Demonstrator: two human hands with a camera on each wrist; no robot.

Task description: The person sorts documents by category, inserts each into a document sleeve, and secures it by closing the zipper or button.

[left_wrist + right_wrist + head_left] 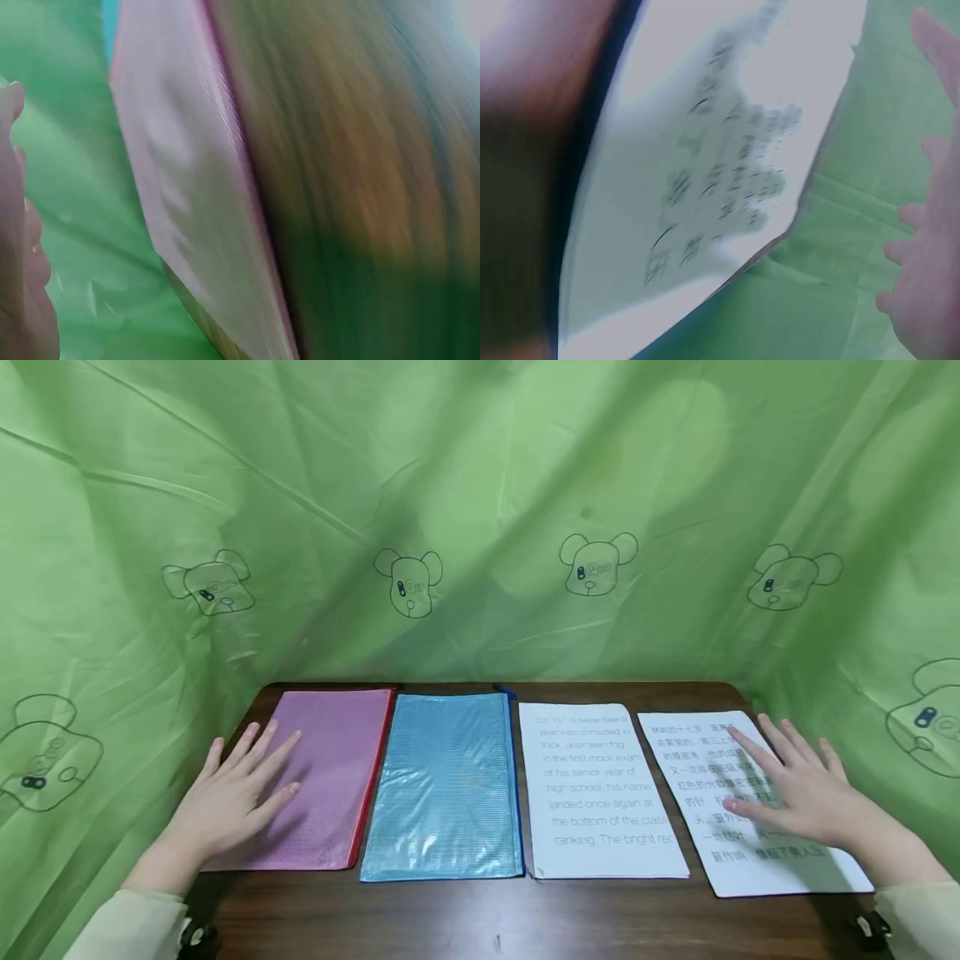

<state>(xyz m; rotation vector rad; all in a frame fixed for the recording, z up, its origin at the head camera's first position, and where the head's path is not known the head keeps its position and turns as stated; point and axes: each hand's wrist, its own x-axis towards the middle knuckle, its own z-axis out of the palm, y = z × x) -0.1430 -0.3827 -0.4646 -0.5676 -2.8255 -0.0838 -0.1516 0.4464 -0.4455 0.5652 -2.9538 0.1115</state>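
Green fabric [480, 443] printed with bear heads stands behind and beside a dark brown wooden desk [420, 914]. On it, left to right, lie a pink textured pouch with a red edge [330, 802], a glossy blue textured pouch [446, 777], white rectangular paper with English print [600, 793] and white rectangular paper with Chinese print [727, 777]. The left hand [236, 797] hangs above the pink pouch, the right hand [813, 802] above the Chinese print; each grip is released, fingers spread.

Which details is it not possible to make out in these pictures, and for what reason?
Head view: some characters on the rightmost sheet, covered by the right hand.
Head view: whatever may be inside the pink folder and the blue folder, hidden by their covers.
Left wrist view: much of the left hand, cut off by the left edge; the table grain, blurred.
Right wrist view: the sheet's writing, too blurred to read.
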